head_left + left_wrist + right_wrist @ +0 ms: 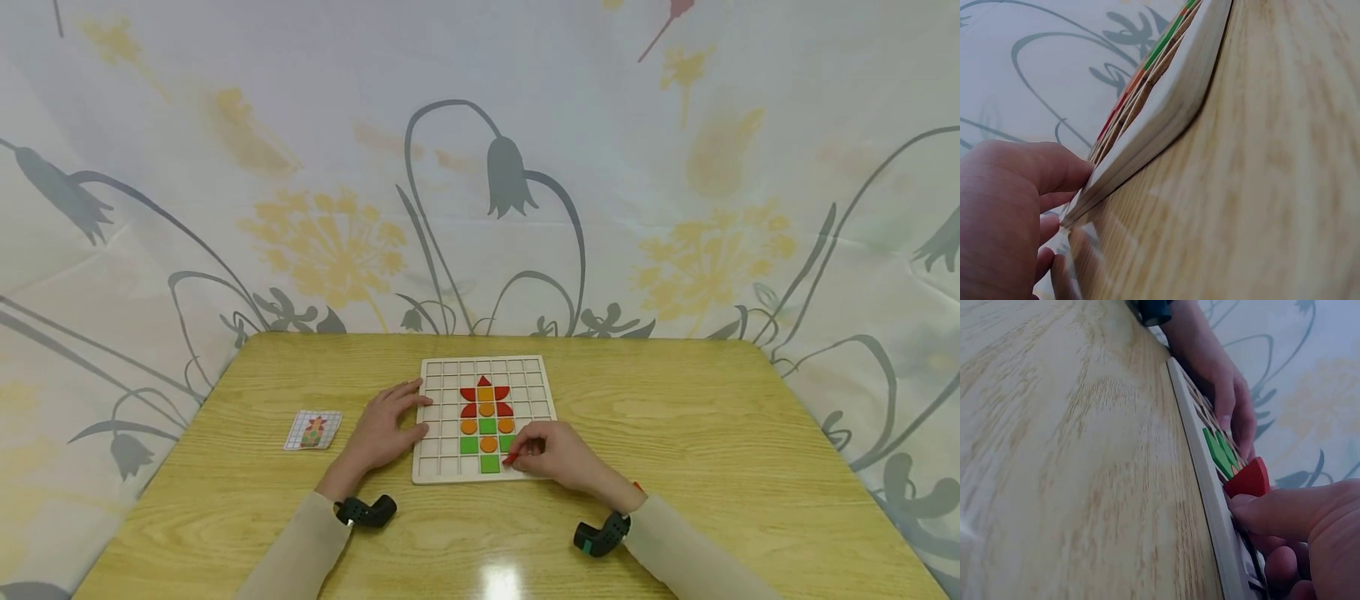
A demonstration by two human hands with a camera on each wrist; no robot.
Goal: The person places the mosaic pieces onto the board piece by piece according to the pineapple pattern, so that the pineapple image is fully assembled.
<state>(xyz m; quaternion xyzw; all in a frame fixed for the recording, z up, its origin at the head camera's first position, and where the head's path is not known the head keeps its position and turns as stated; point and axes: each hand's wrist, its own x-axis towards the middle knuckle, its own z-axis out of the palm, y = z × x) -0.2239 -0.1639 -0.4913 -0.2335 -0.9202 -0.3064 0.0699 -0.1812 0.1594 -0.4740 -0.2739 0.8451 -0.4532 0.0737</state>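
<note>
A white gridded board [438,471] lies on the table with red, orange and green flat pieces set in its cells. My left hand [381,429] rests at the board's left edge, thumb and fingertips touching the rim, the fingers fairly straight. Over the lower right of the board, my right hand [558,457] pinches a red quarter-circle piece [1250,478] between thumb and fingers. That piece is tilted up beside the bottom green square [490,464]; whether it touches the cell floor I cannot tell.
A small pattern card [312,431] with a coloured figure on a grid lies left of my left hand. Something red [637,486] shows partly behind my right wrist. The wooden table [712,417] meets a flower-printed cloth [300,167] at the back.
</note>
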